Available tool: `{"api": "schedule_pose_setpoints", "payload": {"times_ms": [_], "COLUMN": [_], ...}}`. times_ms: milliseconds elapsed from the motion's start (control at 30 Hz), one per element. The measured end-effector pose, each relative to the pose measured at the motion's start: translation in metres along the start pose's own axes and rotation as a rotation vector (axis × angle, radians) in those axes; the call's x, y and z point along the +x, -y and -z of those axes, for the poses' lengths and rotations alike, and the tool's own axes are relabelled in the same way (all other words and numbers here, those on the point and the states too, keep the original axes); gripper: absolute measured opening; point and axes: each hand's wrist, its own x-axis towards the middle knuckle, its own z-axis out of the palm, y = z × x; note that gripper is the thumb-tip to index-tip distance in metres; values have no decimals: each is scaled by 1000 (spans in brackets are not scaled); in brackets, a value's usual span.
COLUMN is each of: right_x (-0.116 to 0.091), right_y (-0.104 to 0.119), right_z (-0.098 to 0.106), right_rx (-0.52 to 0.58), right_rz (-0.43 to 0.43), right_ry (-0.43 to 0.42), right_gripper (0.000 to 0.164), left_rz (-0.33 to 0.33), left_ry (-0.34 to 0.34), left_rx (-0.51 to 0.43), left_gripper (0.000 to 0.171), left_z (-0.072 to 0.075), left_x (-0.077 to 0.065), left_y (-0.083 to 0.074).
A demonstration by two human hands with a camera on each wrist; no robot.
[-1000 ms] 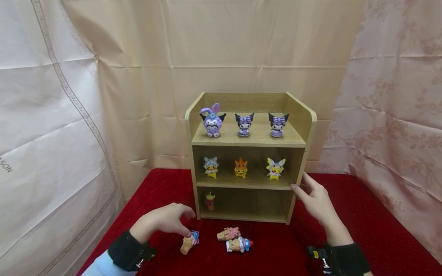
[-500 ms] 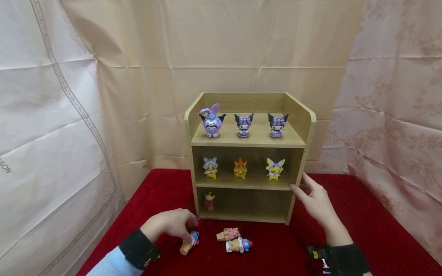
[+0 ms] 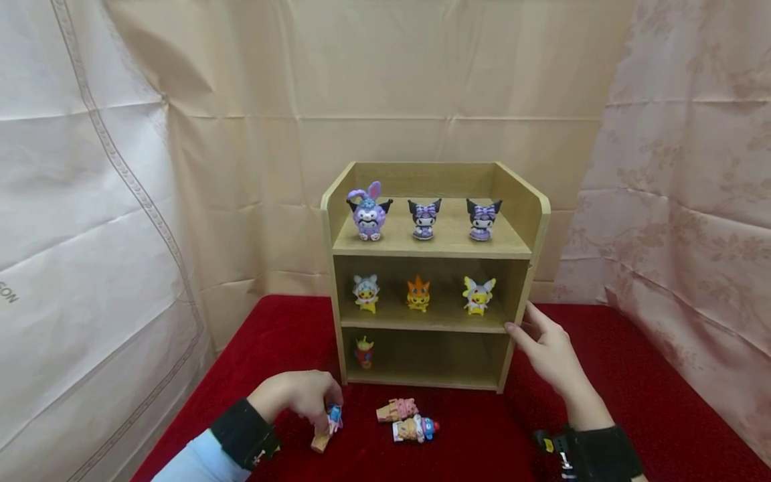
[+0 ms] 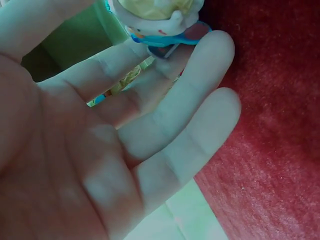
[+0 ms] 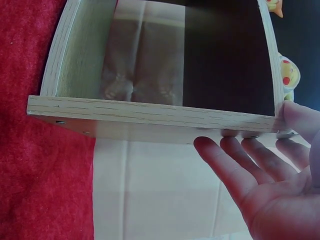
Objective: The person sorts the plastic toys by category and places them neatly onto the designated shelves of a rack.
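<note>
At the red cloth's left front, my left hand (image 3: 304, 396) pinches an ice-cream-cone figurine (image 3: 334, 418). This figurine has a blue and white top and a tan cone, and the fingers hide part of it. In the left wrist view its pale head (image 4: 155, 20) shows by the fingertips, while the ring and little fingers stay straighter. My right hand (image 3: 551, 351) holds the right side panel of a small wooden shelf (image 3: 436, 254). Its thumb lies at the panel's front edge and its fingers (image 5: 227, 167) touch the outer face.
Two cone figurines, one pink (image 3: 399, 409) and one blue-topped (image 3: 415, 428), lie before the shelf. Purple figurines (image 3: 424, 219) stand on the top level, yellow ones (image 3: 418, 294) on the middle. A red figurine (image 3: 364, 353) stands at the bottom left. Curtains (image 3: 391, 80) hang behind.
My left hand has come down over the blue-topped cone figurine and now pinches it; the figurine has tipped slightly more upright. My right hand stays at the shelf's side.
</note>
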Motion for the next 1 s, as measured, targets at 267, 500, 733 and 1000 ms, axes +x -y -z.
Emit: {"api": "schedule_pose_setpoints", "payload": {"times_ms": [267, 500, 733, 1000], "right_x": [0, -1, 0, 0], "right_y": [0, 1, 1, -2], "right_z": [2, 0, -2, -1], "right_rx": [6, 6, 24, 23], "right_rz": [-12, -26, -28, -14], "right_ry": [3, 3, 1, -3], "right_gripper": [62, 62, 61, 59], "left_rz": [-63, -159, -284, -449], "left_ry": [-5, -46, -155, -327], "left_rx": [5, -19, -28, -25], "left_gripper": [37, 33, 34, 32], "left_z": [-2, -2, 2, 4], "left_x": [4, 5, 2, -1], "left_y": [6, 6, -4, -25]}}
